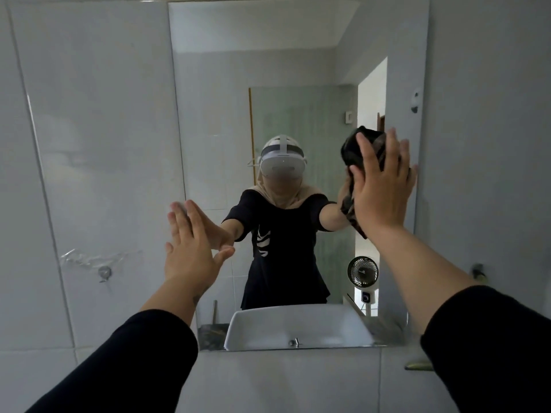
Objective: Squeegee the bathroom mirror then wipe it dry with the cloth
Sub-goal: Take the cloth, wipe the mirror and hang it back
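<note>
cloth (353,150) mostly hidden behind right hand (380,189), mirror (298,55) top cut off

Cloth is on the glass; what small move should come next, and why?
Probably sweep the right hand leftward, pressing the cloth across the mirror. It sits near the right edge, with glass to the left not yet covered; the left hand braces flat at the left edge.

mirror (298,70): smooth glass, glossy, frameless edges. wall tiles (89,114): glazed ceramic, glossy, light grey, w/ thin grout lines. cloth (354,153): dark soft fabric, matt, crumpled, pressed to glass near mirror's right edge under right hand (381,189). sleeves (134,362): black matt fabric. hook (105,272) on tile left of mirror: shiny metal, clear plastic film around it. basin in reflection: white, smooth, semi-gloss.
</note>
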The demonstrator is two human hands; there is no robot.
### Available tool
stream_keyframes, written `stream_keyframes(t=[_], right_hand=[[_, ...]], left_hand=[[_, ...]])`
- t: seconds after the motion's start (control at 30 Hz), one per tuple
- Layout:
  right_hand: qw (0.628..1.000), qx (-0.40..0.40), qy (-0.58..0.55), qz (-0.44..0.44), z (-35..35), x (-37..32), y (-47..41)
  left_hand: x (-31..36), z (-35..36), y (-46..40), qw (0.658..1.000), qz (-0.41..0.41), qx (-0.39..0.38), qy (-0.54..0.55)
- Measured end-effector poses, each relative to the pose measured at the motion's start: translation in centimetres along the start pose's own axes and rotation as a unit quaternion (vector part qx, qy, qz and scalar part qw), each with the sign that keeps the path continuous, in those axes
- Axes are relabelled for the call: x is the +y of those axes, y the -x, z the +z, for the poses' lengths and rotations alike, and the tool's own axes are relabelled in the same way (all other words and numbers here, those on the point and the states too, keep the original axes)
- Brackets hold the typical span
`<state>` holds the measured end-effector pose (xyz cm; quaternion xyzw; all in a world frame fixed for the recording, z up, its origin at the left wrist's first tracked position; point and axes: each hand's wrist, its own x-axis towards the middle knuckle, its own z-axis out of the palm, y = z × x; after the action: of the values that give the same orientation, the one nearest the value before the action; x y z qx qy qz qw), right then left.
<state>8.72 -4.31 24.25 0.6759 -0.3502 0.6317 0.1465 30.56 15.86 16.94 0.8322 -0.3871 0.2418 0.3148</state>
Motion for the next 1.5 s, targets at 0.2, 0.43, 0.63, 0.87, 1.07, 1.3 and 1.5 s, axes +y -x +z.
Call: stream_keyframes(t=[0.2, 0.43, 0.63, 0.87, 1.07, 1.3, 1.5], right_hand=[[0.985, 0.012, -0.017, 0.171, -0.9, 4.9, 1.8], [0.984, 0.007, -0.019, 0.175, 0.3, 2.4, 4.8], [0.996, -0.010, -0.044, 0.078, 1.1, -3.8, 6.1], [0.993, -0.073, -0.043, -0.076, 2.8, -12.5, 7.7], [0.972, -0.149, -0.047, -0.175, 2.7, -18.4, 8.5], [0.920, -0.200, 0.005, -0.336, 3.3, -19.3, 11.2], [0.925, -0.196, 0.030, -0.325, 3.5, -15.9, 13.9]], left_hand=[[-0.1, 0.2, -0.1, 1.000, 0.009, 0.002, 0.022], [-0.3, 0.1, 0.1, 1.000, 0.014, 0.008, 0.013], [-0.2, -1.0, 0.3, 1.000, 0.002, -0.017, 0.006], [-1.2, -2.3, 0.6, 0.999, 0.018, -0.039, -0.002], [-3.0, -1.9, 2.8, 0.996, 0.019, -0.083, -0.013], [-4.0, -0.3, 5.4, 0.991, -0.010, -0.130, -0.006], [-3.2, 0.4, 6.7, 0.990, -0.006, -0.143, 0.003]])
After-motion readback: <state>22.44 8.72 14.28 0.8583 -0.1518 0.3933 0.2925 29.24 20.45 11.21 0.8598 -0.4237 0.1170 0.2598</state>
